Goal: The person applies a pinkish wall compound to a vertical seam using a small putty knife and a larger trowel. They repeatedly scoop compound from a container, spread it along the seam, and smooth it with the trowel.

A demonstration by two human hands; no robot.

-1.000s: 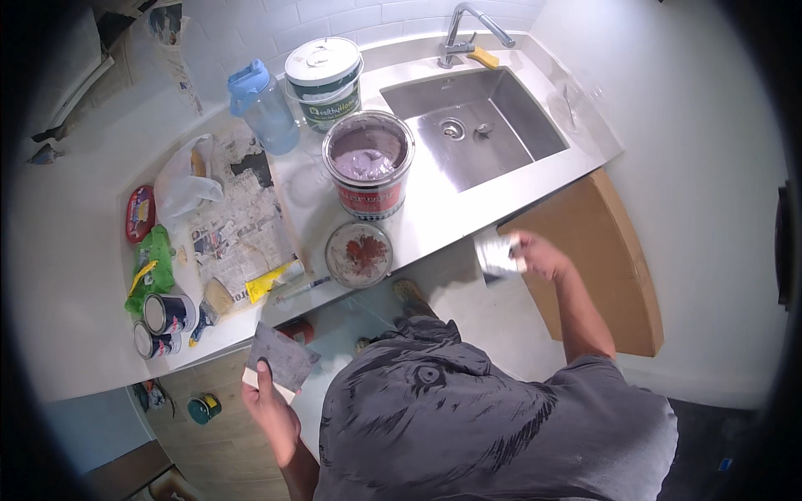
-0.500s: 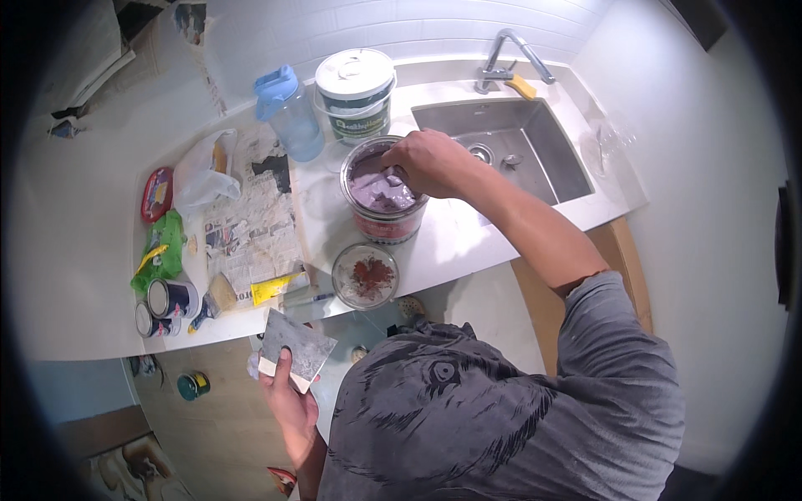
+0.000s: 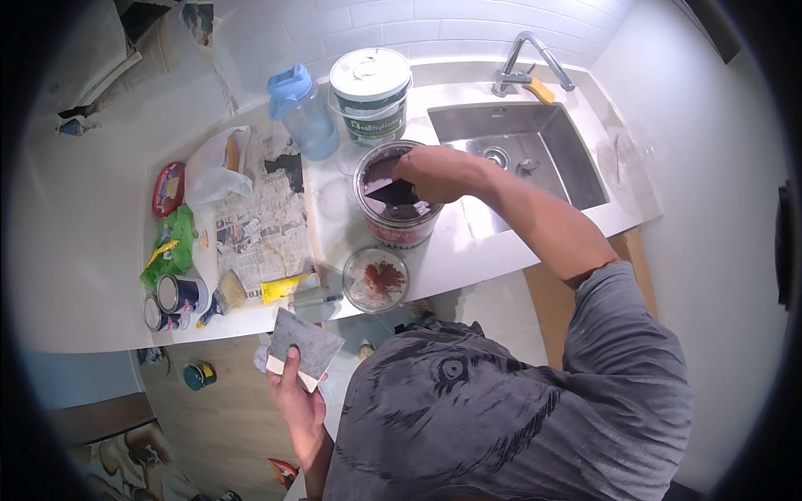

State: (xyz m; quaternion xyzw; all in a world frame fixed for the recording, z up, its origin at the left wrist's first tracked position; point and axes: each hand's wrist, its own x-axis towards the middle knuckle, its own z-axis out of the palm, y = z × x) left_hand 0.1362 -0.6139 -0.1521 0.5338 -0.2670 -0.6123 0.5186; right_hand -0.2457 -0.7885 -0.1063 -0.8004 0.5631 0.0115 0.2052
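Observation:
My right hand (image 3: 443, 174) is closed at the rim of a metal tub (image 3: 399, 232) of lilac paste. From its fingers a dark, flat-bladed scraper (image 3: 393, 194) dips into the tub, its handle hidden by the hand. In front of my body, below the counter edge, my left hand (image 3: 302, 401) grips a flat square scraper (image 3: 311, 341), grey-smeared with a cream strip along its lower edge; the thumb presses on its face. Between the hands, a clear round dish (image 3: 376, 302) with reddish-brown powder (image 3: 383, 280) stands by the counter's front edge.
Behind the tub are a white-lidded bucket (image 3: 372, 77) and a blue-lidded jug (image 3: 307, 125). The sink (image 3: 543, 171) lies right. Newspaper (image 3: 263, 230), a yellow tube (image 3: 288, 286), a brush (image 3: 232, 290), small cans (image 3: 180, 294) and bags (image 3: 219, 171) occupy the left counter.
The dark scraper blade now shows above the paste; before, lilac paste filled that spot and the blade was not visible. The view has shifted slightly; my left hand keeps its grip.

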